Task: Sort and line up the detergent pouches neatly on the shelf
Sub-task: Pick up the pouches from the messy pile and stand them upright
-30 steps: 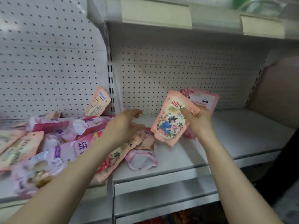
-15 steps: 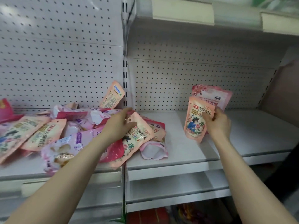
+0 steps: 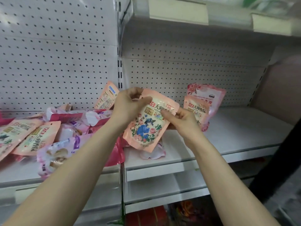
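Observation:
A peach-pink detergent pouch with a blue figure among roses is held up over the shelf's middle. My left hand grips its top left corner, and my right hand pinches its right edge. Behind my right hand, a matching peach pouch stands upright on the right shelf, leaning on a taller rose-pink pouch at the pegboard. A jumbled pile of pink and purple pouches lies on the left shelf. One pouch leans against the back wall.
White pegboard backs both shelves. An upper shelf with blank price strips hangs overhead. A white-pink pouch lies flat under the held one. Bare shelf surface stretches to the right. Lower shelves hold red goods. A dark shape stands at far right.
My right hand let go of the peach pouch, which now stands on the right shelf. My left hand lifted another peach pouch from the pile, and both hands now hold it.

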Demonstrator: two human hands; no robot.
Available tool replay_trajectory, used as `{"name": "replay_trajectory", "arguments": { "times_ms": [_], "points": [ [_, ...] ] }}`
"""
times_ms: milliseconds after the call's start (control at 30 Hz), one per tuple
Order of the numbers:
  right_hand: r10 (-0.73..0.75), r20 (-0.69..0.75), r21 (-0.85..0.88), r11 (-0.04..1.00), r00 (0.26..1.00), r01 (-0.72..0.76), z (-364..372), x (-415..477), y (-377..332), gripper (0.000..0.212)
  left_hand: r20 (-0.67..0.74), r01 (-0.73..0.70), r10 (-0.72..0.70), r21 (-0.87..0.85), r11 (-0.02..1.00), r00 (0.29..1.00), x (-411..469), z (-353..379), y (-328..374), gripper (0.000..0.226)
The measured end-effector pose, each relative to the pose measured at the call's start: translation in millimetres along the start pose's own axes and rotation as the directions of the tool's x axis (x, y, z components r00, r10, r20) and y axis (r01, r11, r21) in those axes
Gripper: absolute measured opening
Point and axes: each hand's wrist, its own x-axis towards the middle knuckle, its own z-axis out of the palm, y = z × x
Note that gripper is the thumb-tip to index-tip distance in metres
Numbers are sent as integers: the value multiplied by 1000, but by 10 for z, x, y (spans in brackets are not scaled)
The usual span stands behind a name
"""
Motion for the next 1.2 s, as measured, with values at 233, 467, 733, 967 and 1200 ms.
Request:
{"name": "replay_trajectory", "arguments": {
  "times_ms": [233, 467, 733, 967, 1200],
  "points": [
    [-118, -259, -245, 968, 959, 53, -559, 106, -115, 8, 164, -137, 74, 417, 899, 984, -211, -132, -400, 23],
    [-258, -504, -545, 835, 825, -72, -810, 233, 181, 20, 424, -413, 154, 632, 656, 893, -551, -95, -803, 22],
    [-263, -547, -547, 831, 794, -102, -776, 175, 551, 23, 477, -448, 142, 624, 640, 867, -523, -215, -865, 23],
    [-354, -518, -608, 792, 779, -44, -752, 57, 327, 33, 474, -506, 200, 708, 493, 858, -64, -270, -893, 26],
    [-723, -230, -865, 458, 651, 204, -530, -96, 30, 27, 600, -535, -206, 792, 294, 773, 356, -89, -961, 45]
  ]
}}
